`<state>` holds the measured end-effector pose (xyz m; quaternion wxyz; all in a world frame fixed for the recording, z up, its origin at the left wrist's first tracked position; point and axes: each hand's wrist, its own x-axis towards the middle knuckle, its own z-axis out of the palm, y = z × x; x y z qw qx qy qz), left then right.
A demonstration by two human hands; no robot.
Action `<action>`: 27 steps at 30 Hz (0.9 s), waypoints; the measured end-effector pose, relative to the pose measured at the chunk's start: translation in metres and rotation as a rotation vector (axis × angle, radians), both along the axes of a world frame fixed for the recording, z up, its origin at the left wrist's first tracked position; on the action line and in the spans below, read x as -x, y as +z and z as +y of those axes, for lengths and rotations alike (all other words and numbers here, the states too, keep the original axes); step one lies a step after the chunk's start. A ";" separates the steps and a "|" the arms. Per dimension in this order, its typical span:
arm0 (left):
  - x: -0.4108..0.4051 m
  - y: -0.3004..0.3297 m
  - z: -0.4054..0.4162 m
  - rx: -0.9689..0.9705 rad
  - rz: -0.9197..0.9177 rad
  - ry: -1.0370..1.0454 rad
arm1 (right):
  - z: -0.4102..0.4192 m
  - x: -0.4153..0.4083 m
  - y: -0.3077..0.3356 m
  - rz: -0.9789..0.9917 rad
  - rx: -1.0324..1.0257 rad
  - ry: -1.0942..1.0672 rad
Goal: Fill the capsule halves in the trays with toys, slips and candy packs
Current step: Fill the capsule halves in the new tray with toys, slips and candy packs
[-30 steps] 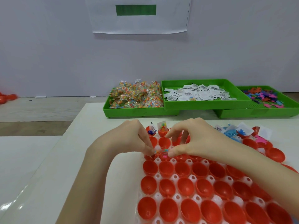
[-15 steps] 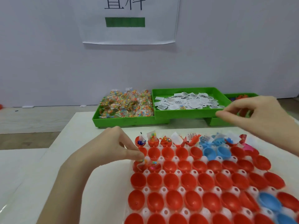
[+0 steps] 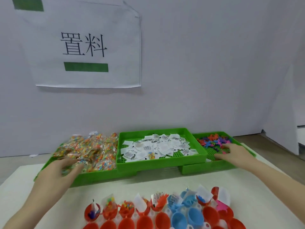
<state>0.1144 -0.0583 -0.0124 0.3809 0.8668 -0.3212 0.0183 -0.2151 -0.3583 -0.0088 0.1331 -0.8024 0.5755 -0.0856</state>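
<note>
Red capsule halves and a few blue ones sit in a white holder tray at the bottom edge. The back row holds toys, slips and candy packs. Beyond it stand three green trays. My left hand reaches into the left tray, with fingers and thumb spread on the candy packs. Over in the right tray, my right hand lies with straight fingers on the small coloured toys. The middle tray holds paper slips.
The trays stand on a white table that ends close behind them. A grey wall with a paper sign rises beyond. A strip of bare table lies between the green trays and the capsule tray.
Both hands left the capsule tray and moved away from me: the left into the candy pack tray, the right into the toy tray. The camera tilted up.
</note>
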 end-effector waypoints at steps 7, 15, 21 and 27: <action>-0.018 -0.010 -0.034 -0.438 -0.078 0.116 | -0.016 -0.011 -0.002 -0.162 -0.108 -0.072; -0.019 -0.018 -0.039 -0.140 0.026 0.233 | -0.016 -0.006 -0.009 -0.275 0.171 -0.040; -0.024 -0.021 -0.041 0.012 0.047 0.241 | -0.016 -0.007 -0.004 -0.399 0.229 -0.081; -0.018 -0.019 -0.035 0.068 0.006 0.183 | -0.011 -0.008 -0.001 -0.450 0.196 -0.080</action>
